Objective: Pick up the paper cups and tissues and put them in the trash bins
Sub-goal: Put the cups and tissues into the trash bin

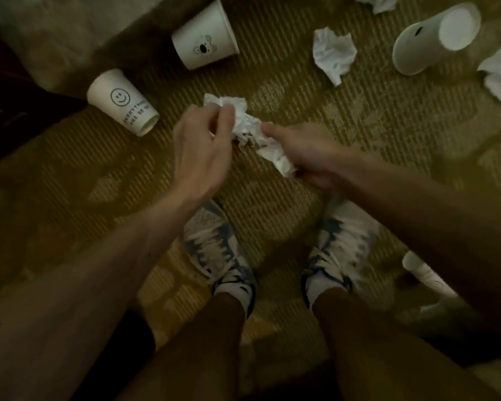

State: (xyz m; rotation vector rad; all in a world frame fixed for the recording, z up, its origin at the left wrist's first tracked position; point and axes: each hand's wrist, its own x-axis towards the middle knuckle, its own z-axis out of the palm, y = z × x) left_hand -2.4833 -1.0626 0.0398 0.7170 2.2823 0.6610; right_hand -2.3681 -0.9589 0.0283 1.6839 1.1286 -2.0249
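The ribbed carpet point(272, 70) carries toppled paper cups point(206, 39), 3 crumpled tissues point(333, 53) and 2 sneakers point(217, 250).

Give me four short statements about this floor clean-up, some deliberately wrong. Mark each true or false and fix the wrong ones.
1. The left hand and the right hand both hold the crumpled tissue. True.
2. The smiley cup stands upright. False: it lies on its side on the carpet.
3. The right hand grips the bear-face cup. False: that cup lies on the carpet beyond the hands, untouched.
4. A loose tissue lies on the carpet between the bear-face cup and the plain cup. True.
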